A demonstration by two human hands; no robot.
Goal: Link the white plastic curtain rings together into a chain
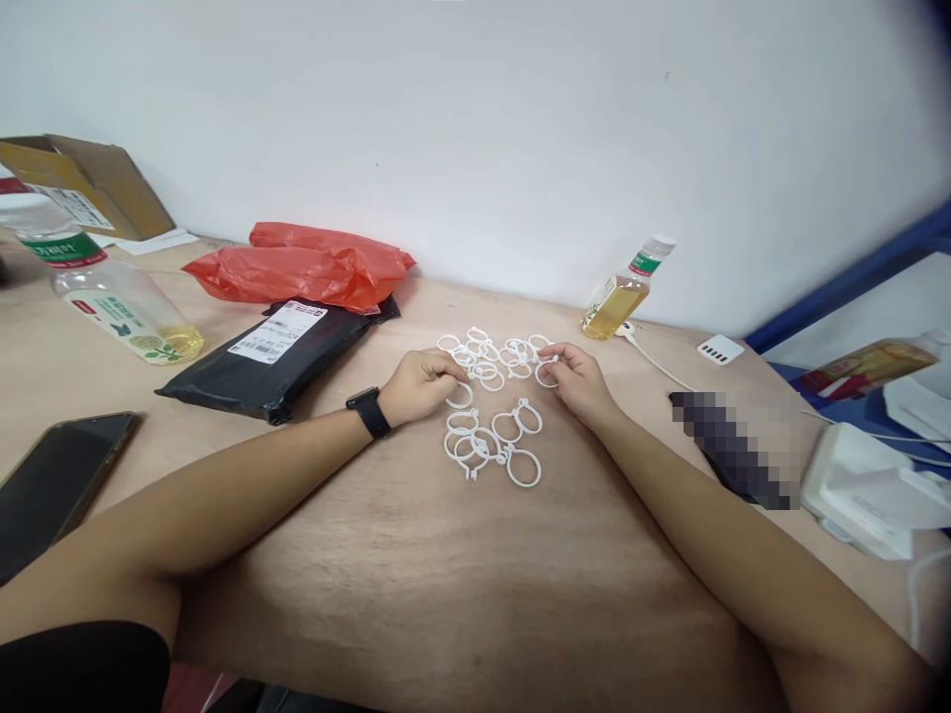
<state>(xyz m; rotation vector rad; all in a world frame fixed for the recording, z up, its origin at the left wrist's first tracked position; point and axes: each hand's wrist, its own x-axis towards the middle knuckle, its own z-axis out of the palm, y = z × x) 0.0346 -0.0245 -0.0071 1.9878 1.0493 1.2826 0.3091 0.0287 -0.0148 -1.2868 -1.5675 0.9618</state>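
Note:
White plastic curtain rings, each with a small eyelet, lie in two loose groups on the wooden table (pixel 357 555). My left hand (pixel 422 386), with a black watch on its wrist, pinches one curtain ring (pixel 462 407) at the left edge of the far group (pixel 490 388). On the right edge of that group, the thumb and fingers of my right hand (pixel 578 381) close on another curtain ring (pixel 540 380). Several more rings form the near group (pixel 524 484), between my forearms and touched by neither hand. My fingers partly hide both held rings.
Left of my hands are a black parcel (pixel 223 371), a red plastic bag (pixel 297 267), a phone (pixel 66 475), a tilted-looking bottle (pixel 123 297) and a cardboard box (pixel 111 183). To the right are another bottle (pixel 624 292), a white charging hub (pixel 720 349) and a white device (pixel 854 485).

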